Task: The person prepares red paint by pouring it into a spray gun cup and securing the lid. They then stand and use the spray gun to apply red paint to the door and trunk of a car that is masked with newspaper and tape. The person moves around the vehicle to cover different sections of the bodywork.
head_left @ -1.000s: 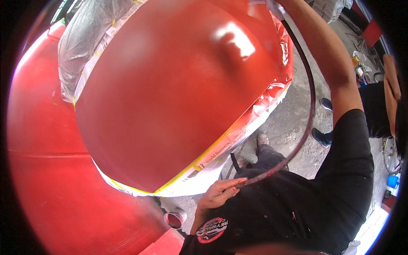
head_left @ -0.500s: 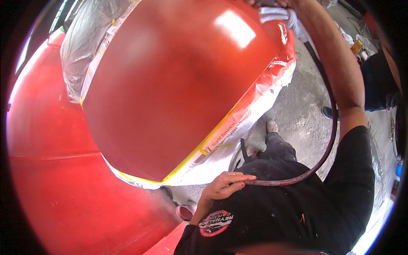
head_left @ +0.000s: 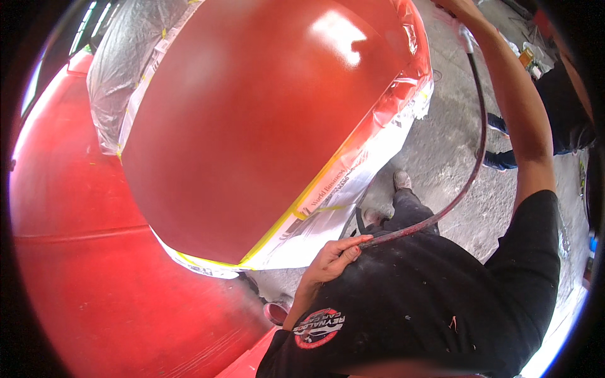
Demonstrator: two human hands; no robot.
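My left hand [head_left: 334, 259] is closed around a dark, red-stained hose [head_left: 435, 217] in front of my black shirt. The hose curves right and upward to a pale fitting [head_left: 466, 40] below my right hand [head_left: 455, 6]. That hand is at the top edge, its fingers mostly cut off, on what appears to be a spray gun, almost wholly outside the picture. Left of the hose lies a large curved red panel [head_left: 252, 132], glossy at its upper right and duller lower down. Yellow tape [head_left: 296, 205] and printed masking paper [head_left: 340, 211] border its near right edge.
Clear plastic sheeting [head_left: 123, 75] covers the upper left, with more red-misted plastic [head_left: 409, 69] at right. Another red body panel [head_left: 94, 271] fills the left. Another person's dark-clothed legs [head_left: 567, 113] stand at the right on the concrete floor [head_left: 463, 120].
My right hand has moved right and up, away from the panel's far edge, taking the hose end with it. My left hand has risen slightly with the hose. The other person's feet show more.
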